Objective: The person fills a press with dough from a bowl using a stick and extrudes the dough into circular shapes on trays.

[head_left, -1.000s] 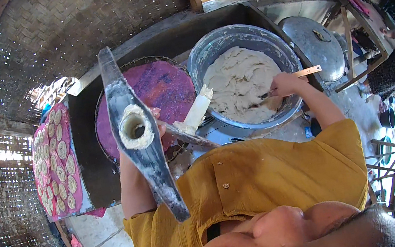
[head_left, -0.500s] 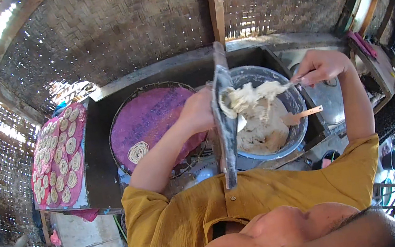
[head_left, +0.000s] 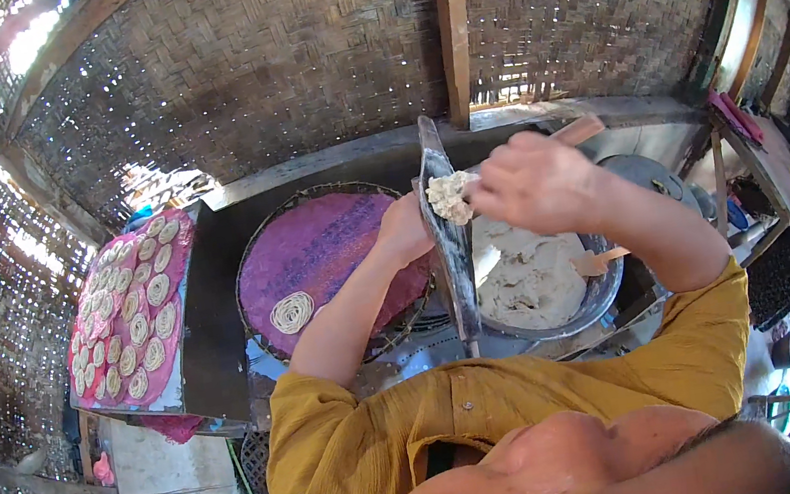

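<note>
My left hand (head_left: 405, 230) is closed around the far side of a long, dark, dough-smeared wooden board (head_left: 459, 283), which stands on edge before my chest. A pale lump of sticky dough (head_left: 452, 198) sits at the board's middle. My right hand (head_left: 533, 185), slightly blurred, is closed beside the lump. A wooden handle (head_left: 581, 130) sticks out behind it; the tool's other end is hidden. Below is a grey basin (head_left: 611, 292) of pale dough (head_left: 531, 278), with a wooden-handled scraper (head_left: 599, 262) resting in it.
To the left, a round tray (head_left: 245, 314) lined with purple cloth bears one noodle coil (head_left: 291, 313). Farther left, a pink-covered rack (head_left: 175, 248) holds several coils. Woven bamboo walls (head_left: 289, 70) and a wooden post (head_left: 454, 26) close off the back. A round metal lid (head_left: 642, 174) lies right of the basin.
My right hand has moved left, from beyond the basin up to the board. The long strand of dough between them is now a compact lump against the board.
</note>
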{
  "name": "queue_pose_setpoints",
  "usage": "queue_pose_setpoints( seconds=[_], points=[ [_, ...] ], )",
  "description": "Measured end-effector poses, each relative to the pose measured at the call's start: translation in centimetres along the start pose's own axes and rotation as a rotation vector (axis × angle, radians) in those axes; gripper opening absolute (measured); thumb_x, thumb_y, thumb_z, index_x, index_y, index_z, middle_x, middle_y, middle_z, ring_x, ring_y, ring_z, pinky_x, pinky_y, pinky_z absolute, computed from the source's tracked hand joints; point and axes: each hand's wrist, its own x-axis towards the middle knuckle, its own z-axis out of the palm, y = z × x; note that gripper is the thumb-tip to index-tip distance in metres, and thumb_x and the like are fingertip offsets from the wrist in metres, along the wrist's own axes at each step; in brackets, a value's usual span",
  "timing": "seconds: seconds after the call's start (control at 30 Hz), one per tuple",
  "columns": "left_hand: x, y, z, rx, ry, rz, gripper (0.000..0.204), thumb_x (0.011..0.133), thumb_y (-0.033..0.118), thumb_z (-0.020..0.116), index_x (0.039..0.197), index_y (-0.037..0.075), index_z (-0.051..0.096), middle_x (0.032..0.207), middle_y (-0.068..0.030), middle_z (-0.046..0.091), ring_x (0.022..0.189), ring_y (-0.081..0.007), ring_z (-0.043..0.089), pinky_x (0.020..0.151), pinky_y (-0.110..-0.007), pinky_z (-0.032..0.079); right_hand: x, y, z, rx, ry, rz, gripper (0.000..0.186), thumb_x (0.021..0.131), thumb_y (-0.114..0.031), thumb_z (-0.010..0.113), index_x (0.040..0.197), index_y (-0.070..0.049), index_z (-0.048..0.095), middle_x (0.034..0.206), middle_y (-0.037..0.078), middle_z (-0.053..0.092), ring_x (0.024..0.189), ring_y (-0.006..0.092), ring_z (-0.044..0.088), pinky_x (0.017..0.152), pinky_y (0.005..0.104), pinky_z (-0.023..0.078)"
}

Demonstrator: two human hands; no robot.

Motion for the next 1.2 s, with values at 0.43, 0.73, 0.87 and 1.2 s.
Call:
queue_pose_setpoints(
  seconds=[0.43,0.73,0.87,1.2],
  points=[
    [0.8,-3.1,1.6,0.107,0.109,0.027,0.041,0.072,0.042,0.056,0.1,0.012,0.059,0.096,-0.0131,0.061,0.091,-0.0305,0.056,0.074,-0.036,0.045,-2.4,3.5,-1.9,0.197,-0.04,0.306,0.011,0.061,-0.018,0.063,0.067,-0.013,0.054,0.063,0.004,0.052,0.068,0.0234,0.055,0.059,0.0372,0.042],
    [0.7,-2.6,1.0,-0.102,0.05,0.013,0.041,0.073,0.041,0.054,0.103,0.012,0.059,0.096,-0.0143,0.061,0.09,-0.0306,0.057,0.075,-0.035,0.045,-3.0,3.2,-1.7,0.239,0.035,0.384,0.007,0.063,-0.019,0.061,0.067,-0.014,0.057,0.064,0.004,0.054,0.068,0.0225,0.056,0.059,0.0362,0.044],
    [1.2,-6.0,0.8,-0.564,-0.017,0.195,0.039,0.069,0.012,0.067,0.105,0.003,0.056,0.1,-0.0057,0.059,0.088,-0.016,0.057,0.076,-0.028,0.046,-7.1,5.4,-1.2,0.155,0.029,0.621,0.011,0.06,-0.018,0.065,0.067,-0.012,0.058,0.061,0.004,0.055,0.064,0.0248,0.056,0.058,0.0361,0.043],
    [0.9,-3.8,1.3,-0.167,0.022,0.085,0.034,0.069,0.019,0.067,0.099,0.005,0.058,0.093,-0.005,0.061,0.08,-0.0139,0.059,0.068,-0.029,0.048,-5.9,5.3,-2.3,0.396,0.028,0.537,0.015,0.057,-0.017,0.067,0.068,-0.01,0.058,0.061,0.005,0.056,0.064,0.0262,0.056,0.057,0.0375,0.042]
  ],
)
